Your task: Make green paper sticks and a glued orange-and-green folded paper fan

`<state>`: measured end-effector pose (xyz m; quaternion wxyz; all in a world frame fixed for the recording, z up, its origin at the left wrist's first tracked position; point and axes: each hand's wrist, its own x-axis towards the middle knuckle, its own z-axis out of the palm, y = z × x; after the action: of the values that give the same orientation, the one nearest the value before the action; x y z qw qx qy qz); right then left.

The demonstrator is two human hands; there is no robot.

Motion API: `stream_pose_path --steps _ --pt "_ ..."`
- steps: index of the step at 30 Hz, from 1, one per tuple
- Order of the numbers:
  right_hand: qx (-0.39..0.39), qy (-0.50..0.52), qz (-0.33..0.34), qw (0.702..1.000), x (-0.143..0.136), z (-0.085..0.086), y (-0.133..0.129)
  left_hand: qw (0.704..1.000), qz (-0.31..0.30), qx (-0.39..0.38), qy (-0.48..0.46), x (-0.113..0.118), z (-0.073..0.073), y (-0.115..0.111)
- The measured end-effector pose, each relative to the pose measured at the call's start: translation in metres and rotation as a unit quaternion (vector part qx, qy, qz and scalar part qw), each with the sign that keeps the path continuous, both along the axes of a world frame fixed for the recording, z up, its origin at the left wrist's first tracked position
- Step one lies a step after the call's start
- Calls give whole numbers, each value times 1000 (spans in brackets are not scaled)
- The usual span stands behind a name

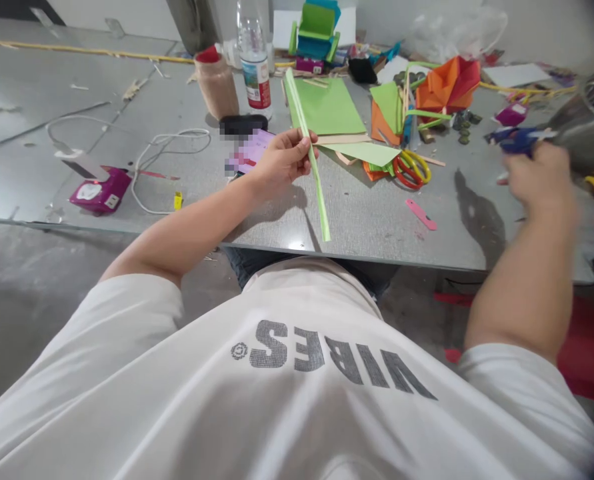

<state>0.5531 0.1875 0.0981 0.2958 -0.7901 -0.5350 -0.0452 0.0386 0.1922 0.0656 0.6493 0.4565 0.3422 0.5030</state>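
My left hand (289, 157) pinches a long, narrow green paper strip (319, 193) near its middle, holding it over the grey table. The strip runs from the upper left down toward the table's front edge. Far to the right, my right hand (541, 177), blurred by motion, has its fingers around a blue tool (519, 140) that looks like a glue gun. Green paper sheets (331, 107) lie beyond my left hand. Scissors with red and yellow handles (411, 169) rest between the hands, and a pink piece (421, 214) lies nearer the front edge.
A plastic bottle (255, 73) and a beige cup (217, 87) stand at the back. A purple power block (101, 190) with a white cable is on the left. Behind are a green-blue paper chair (317, 30), an orange paper shape (447, 83) and a metal container (584, 123).
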Motion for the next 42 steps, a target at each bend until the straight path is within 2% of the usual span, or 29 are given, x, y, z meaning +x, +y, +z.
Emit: stream_pose_path --steps 2,5,8,9,12,14,16,19,23,28,34,42 --pt "83 131 54 986 -29 15 -7 1000 2 4 -4 -2 0 5" --pt "124 246 222 935 -95 30 -22 1000 15 5 -12 -5 2 12" --pt "39 300 427 852 -162 31 -40 1000 25 5 -15 -10 4 18" --pt "0 297 473 830 -181 28 -45 1000 27 6 -12 -11 4 20" --pt "-91 298 553 773 -223 15 -53 999 38 1 4 -15 2 25" --pt "-105 322 581 740 -239 4 -52 999 45 -11 8 -16 1 26" --pt "-81 346 592 724 -248 -9 -47 999 42 -17 8 -16 2 24" --pt "-45 362 596 716 -252 -28 -38 999 21 -23 17 -14 6 17" --pt "-34 357 626 692 -249 -46 -31 999 13 -37 27 -11 14 4" --pt "-58 361 628 688 -249 -50 -31 998 6 -43 39 -9 19 -3" --pt "-71 369 625 684 -252 -52 -31 998 5 -59 36 -8 18 -4" --pt "-62 295 631 714 -246 -52 -30 997 8 -56 52 -7 20 -6"
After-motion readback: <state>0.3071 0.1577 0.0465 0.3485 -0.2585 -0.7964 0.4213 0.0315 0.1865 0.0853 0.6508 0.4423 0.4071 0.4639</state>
